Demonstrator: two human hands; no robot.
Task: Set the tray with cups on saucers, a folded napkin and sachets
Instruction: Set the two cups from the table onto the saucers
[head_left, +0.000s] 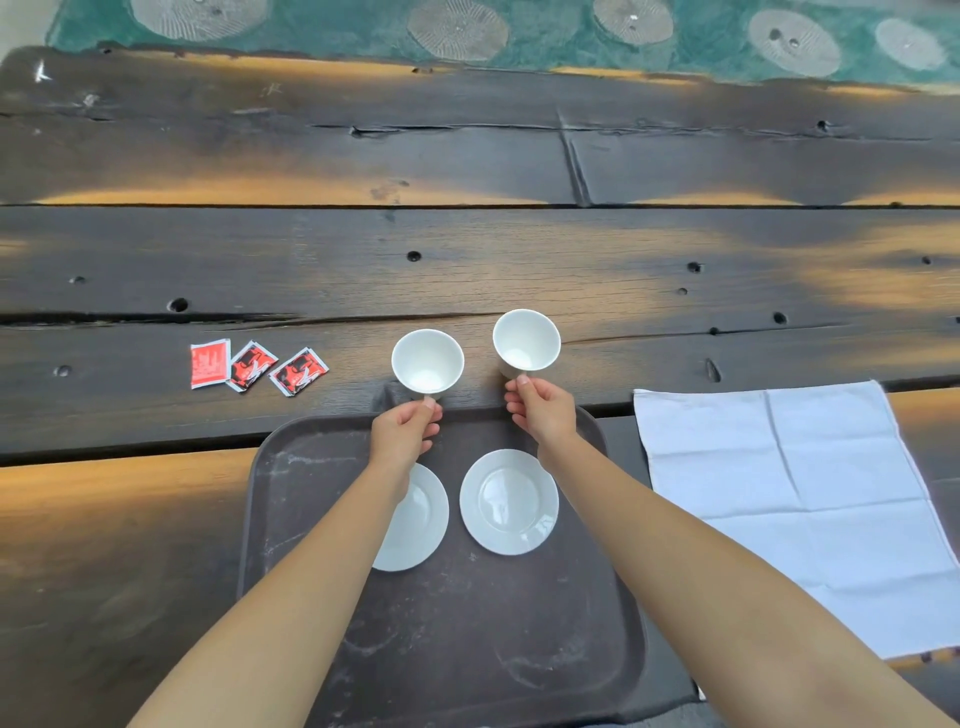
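Both hands reached forward over the tray (291, 519), each pinching a white cup by its handle. Nearest the camera, the dark tray lay on the wooden worktop (467, 280) and carried two white saucers side by side, not touching: the left saucer (421, 525) partly hidden under the left forearm, the right saucer (509, 501) in full view and bare. Right of the tray, one white napkin (810, 499) lay spread flat with its fold creases showing, one corner hanging off the near edge of the worktop. Above the tray's far rim, the left hand (402, 434) was closed on the handle of the left cup (427, 361), thumb and fingers curled tight, and the right hand (540, 410) was closed the same way on the handle of the right cup (526, 340). Both cups were empty, mouths tilted toward the camera, just beyond the tray; whether they touched the wood could not be told. Farther left, three red and black sachets (254, 366) lay in a row on the worktop, well apart from the tray
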